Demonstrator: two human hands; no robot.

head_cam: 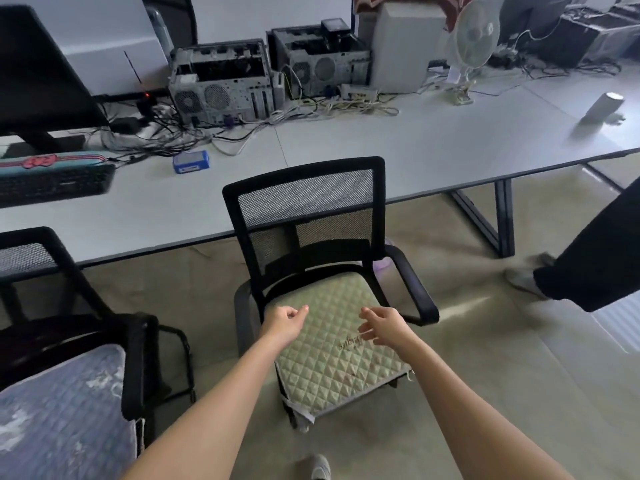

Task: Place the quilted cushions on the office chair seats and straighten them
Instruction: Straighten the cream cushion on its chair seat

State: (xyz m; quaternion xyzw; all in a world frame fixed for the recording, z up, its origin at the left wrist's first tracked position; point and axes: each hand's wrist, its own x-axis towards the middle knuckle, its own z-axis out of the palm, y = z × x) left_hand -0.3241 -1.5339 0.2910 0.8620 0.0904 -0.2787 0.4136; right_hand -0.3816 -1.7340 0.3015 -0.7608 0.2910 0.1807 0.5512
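A pale green quilted cushion (332,362) lies flat on the seat of the black mesh office chair (308,199) in the middle, its front corner hanging over the seat edge. My left hand (284,322) hovers over the cushion's left part with fingers loosely curled and nothing in them. My right hand (382,327) hovers over the cushion's right part, fingers spread and empty. A second black chair (41,251) at the left carries a blue-grey quilted cushion (62,410) on its seat.
A long white desk (381,161) stands behind the chairs with open computer cases (221,84), tangled cables, a keyboard (52,185), a monitor, a blue box (191,161) and a fan (472,36). Another person's dark-trousered leg (595,258) stands at the right. My shoe (320,467) shows below.
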